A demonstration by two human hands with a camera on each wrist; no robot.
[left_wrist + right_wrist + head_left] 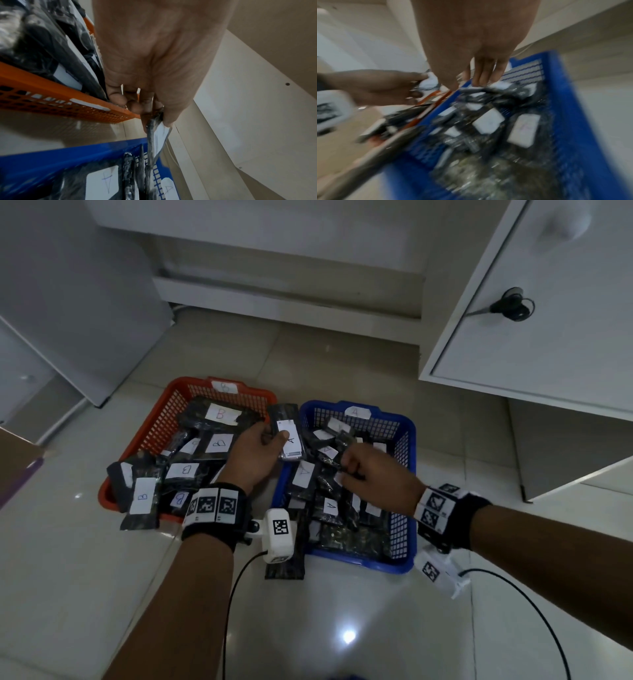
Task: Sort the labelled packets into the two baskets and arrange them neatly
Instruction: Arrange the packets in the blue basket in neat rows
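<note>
On the tiled floor sit an orange basket (144, 436) of B packets and a blue basket (407, 440) of A packets. The left hand (255, 453) pinches a thin, floppy, glossy "A" packet (287, 433) between them, best gripped near its label. The right hand (373, 477) has its fingers curled on packets inside the blue basket.

Head-down view, two close wrist views

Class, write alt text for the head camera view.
A left hand holds a packet labelled A between an orange basket of B packets and a blue basket of A packets, where the right hand reaches in.
</note>
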